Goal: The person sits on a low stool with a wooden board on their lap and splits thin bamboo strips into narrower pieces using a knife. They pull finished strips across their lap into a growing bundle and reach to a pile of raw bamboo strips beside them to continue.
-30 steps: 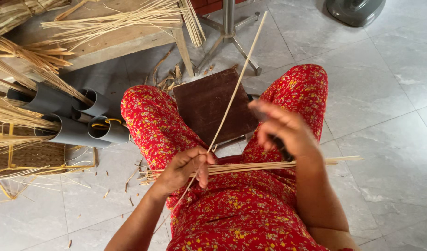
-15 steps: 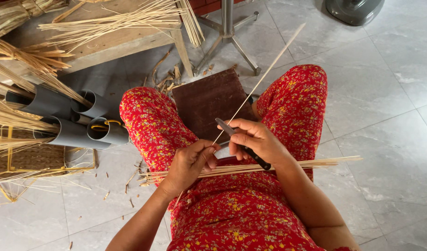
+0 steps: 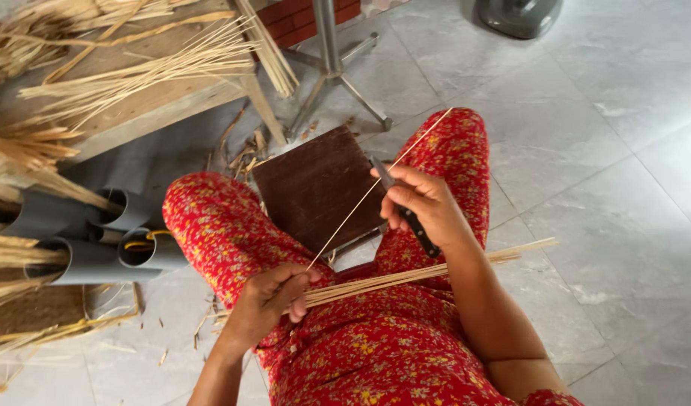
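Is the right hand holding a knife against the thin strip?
Yes, the right hand grips a dark-handled knife against the thin strip.

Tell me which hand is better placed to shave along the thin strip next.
Probably right: the right hand grips the knife against the thin strip; the left hand pinches its lower end.

red yellow-flowered trousers, pale tan bamboo strip, dark brown board, grey pipes

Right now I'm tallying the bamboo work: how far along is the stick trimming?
Looks done: a bundle of thin sticks across the lap. In hand: the left hand holds one stick; the right hand holds a knife against it. Left: loose strips on the bench.
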`<action>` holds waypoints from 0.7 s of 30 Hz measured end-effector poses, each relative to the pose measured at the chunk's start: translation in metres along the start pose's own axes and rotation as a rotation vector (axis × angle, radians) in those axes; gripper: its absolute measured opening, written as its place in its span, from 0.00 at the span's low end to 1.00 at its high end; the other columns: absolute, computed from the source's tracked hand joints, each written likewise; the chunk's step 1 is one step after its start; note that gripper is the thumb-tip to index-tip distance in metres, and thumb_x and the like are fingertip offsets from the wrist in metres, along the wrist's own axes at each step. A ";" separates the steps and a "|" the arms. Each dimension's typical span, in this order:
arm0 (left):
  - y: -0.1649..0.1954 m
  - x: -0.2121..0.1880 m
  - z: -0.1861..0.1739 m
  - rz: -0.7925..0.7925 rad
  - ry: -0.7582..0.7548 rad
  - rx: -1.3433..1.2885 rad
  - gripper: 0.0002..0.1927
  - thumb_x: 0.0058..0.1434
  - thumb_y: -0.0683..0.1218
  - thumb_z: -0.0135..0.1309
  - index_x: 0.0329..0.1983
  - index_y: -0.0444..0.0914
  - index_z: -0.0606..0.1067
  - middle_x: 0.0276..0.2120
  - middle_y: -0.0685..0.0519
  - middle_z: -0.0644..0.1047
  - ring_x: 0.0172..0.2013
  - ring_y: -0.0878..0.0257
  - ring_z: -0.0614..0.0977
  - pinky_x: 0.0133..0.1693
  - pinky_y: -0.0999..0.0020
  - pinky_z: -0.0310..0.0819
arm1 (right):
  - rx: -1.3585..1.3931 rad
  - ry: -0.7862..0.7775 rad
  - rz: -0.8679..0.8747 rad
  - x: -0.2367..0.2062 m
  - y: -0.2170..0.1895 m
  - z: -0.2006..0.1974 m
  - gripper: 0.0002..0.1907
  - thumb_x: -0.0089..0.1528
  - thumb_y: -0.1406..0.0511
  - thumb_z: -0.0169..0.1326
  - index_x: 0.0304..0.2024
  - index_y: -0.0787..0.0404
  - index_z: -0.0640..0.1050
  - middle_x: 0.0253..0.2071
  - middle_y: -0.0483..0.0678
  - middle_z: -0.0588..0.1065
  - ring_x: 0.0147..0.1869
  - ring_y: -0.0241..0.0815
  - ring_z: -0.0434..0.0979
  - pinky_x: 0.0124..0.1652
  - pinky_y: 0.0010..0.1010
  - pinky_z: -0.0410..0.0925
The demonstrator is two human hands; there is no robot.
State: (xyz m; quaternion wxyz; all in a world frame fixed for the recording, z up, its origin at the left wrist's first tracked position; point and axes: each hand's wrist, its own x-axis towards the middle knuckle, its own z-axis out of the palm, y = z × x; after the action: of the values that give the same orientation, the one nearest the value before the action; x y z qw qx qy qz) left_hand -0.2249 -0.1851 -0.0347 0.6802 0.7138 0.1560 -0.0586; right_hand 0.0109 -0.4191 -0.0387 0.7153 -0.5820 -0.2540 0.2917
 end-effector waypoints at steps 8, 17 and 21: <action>-0.022 -0.014 -0.044 -0.028 0.023 0.041 0.13 0.67 0.44 0.51 0.48 0.32 0.81 0.18 0.54 0.77 0.21 0.68 0.79 0.24 0.72 0.77 | 0.176 0.275 -0.206 -0.005 -0.011 -0.061 0.18 0.70 0.68 0.52 0.63 0.63 0.75 0.30 0.47 0.78 0.27 0.34 0.74 0.26 0.24 0.66; 0.001 0.010 -0.026 0.082 0.060 0.018 0.13 0.68 0.44 0.50 0.48 0.32 0.80 0.18 0.52 0.78 0.20 0.68 0.79 0.24 0.72 0.76 | -0.116 -0.051 0.061 -0.018 -0.015 -0.004 0.26 0.68 0.66 0.49 0.70 0.55 0.67 0.27 0.48 0.80 0.24 0.33 0.78 0.24 0.23 0.72; 0.014 0.023 -0.006 0.055 0.002 0.068 0.13 0.68 0.44 0.50 0.46 0.32 0.81 0.18 0.53 0.78 0.19 0.68 0.79 0.23 0.73 0.76 | -0.112 -0.327 0.085 -0.015 0.006 0.041 0.25 0.70 0.68 0.48 0.71 0.58 0.66 0.31 0.49 0.80 0.28 0.33 0.78 0.27 0.23 0.74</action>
State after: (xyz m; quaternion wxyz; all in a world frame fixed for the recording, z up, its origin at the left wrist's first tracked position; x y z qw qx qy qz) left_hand -0.2000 -0.1762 -0.0275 0.6566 0.7408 0.1348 -0.0442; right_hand -0.0297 -0.4009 -0.0371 0.6179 -0.5759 -0.3579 0.3979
